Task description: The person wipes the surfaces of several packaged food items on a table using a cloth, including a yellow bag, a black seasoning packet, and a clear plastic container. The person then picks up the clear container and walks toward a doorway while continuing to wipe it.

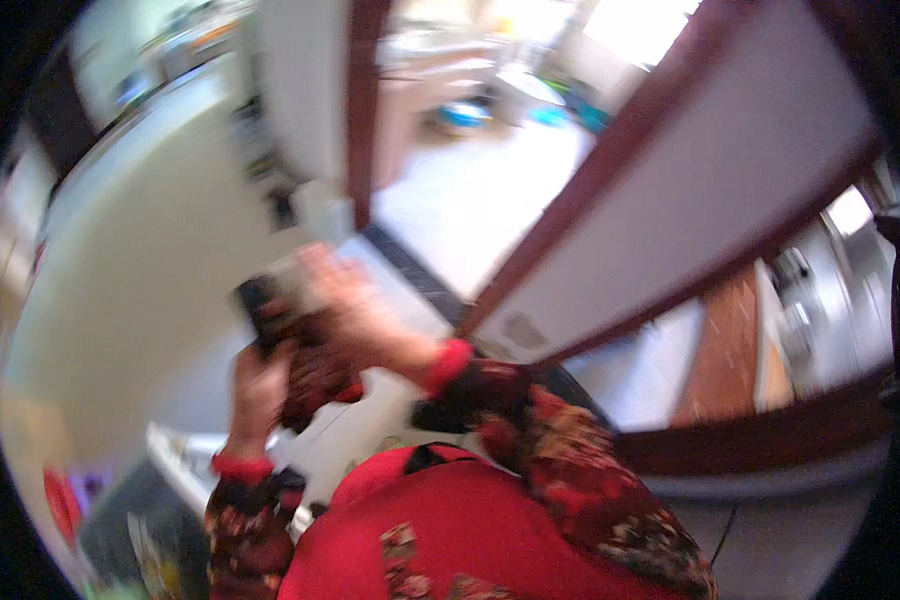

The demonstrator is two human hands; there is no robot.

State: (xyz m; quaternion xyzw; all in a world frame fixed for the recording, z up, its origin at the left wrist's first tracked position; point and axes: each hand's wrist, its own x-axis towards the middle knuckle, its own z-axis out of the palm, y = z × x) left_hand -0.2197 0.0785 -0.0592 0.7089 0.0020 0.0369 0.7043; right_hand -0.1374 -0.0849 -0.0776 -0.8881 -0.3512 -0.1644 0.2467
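Observation:
My left hand [259, 386] grips a dark black and maroon item [315, 386], too blurred to name more exactly. The black end of that item sticks up past my left fingers. My right hand [360, 315] is stretched out flat beside and partly over it, fingers extended toward the upper left. Whether the right palm touches the item cannot be told through the motion blur. Both wrists have red cuffs below dark patterned sleeves [592, 465]. A red garment front [427, 525] fills the bottom middle.
A dark red door frame [361, 112] borders a doorway with a dark threshold [412, 270]. Beyond it, a blue basin [463, 114] is on the pale floor. A white door panel [690, 180] with dark red edges slants across the right. A white-rimmed dark object [146, 510] stands lower left.

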